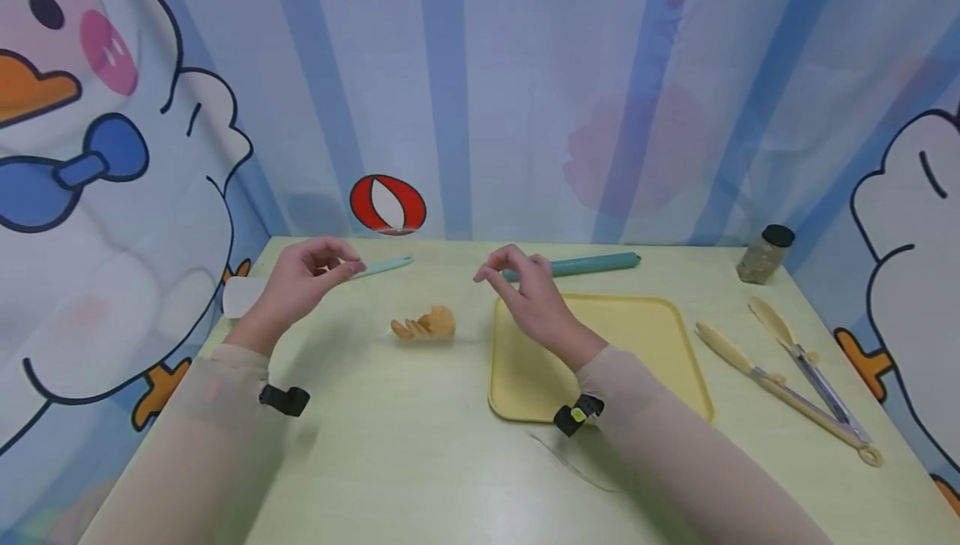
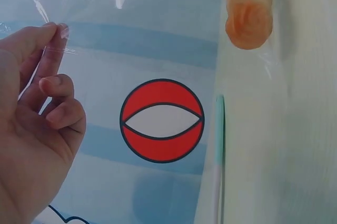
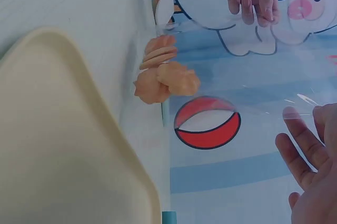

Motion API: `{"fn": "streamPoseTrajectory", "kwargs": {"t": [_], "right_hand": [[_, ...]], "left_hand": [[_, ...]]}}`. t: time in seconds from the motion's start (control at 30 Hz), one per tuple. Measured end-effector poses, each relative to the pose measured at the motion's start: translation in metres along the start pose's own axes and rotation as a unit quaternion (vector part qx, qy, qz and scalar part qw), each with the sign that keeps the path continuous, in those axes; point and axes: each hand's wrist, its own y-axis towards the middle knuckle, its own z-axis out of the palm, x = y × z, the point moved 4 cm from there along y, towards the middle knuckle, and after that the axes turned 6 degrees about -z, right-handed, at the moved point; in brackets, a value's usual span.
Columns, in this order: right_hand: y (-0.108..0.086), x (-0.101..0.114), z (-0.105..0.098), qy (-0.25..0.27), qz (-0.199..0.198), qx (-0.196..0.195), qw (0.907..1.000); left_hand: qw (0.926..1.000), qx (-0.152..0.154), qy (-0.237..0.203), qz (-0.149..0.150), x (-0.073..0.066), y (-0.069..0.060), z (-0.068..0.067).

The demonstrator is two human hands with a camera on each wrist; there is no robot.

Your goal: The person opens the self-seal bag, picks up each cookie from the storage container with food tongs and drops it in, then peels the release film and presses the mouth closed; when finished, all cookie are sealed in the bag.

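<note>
Between the hands hangs a clear plastic bag (image 3: 247, 97), nearly invisible except for glints. At its bottom lie several golden-brown pastry-like pieces (image 1: 427, 324), some round and swirled, some thin; their exact kind is unclear. My left hand (image 1: 307, 274) pinches the upper left of the bag between thumb and finger, its other fingers loosely bent. On the other side my right hand (image 1: 528, 291), above the yellow tray (image 1: 637, 345), pinches the bag's upper right. The right wrist view shows the pieces (image 3: 163, 74) below and between both hands.
Behind the right hand lies a teal stick-like object (image 1: 596, 265). A teal-handled utensil (image 1: 386, 266) with a white end is by the left hand. Yellow-tipped tongs (image 1: 787, 395) lie at right, below a black-lidded jar (image 1: 765, 255). A thin strand (image 1: 570, 466) lies near the tray.
</note>
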Motion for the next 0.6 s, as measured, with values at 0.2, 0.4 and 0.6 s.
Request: {"fn": "streamPoseTrajectory", "kwargs": {"t": [0.2,0.4,0.6], "right_hand": [[-0.004,-0.007,0.005,0.038,-0.001,-0.02,0.9991],[-0.003,-0.01,0.01,0.065,0.007,-0.025,0.9976],[0.001,-0.01,0.009,0.06,0.004,-0.042,0.9973]], "left_hand": [[0.9996,0.016,-0.017,0.013,0.0,-0.006,0.007],[0.9997,0.012,-0.022,0.006,0.006,-0.006,0.011],[0.9995,0.012,-0.024,0.018,0.009,-0.004,0.009]]}}
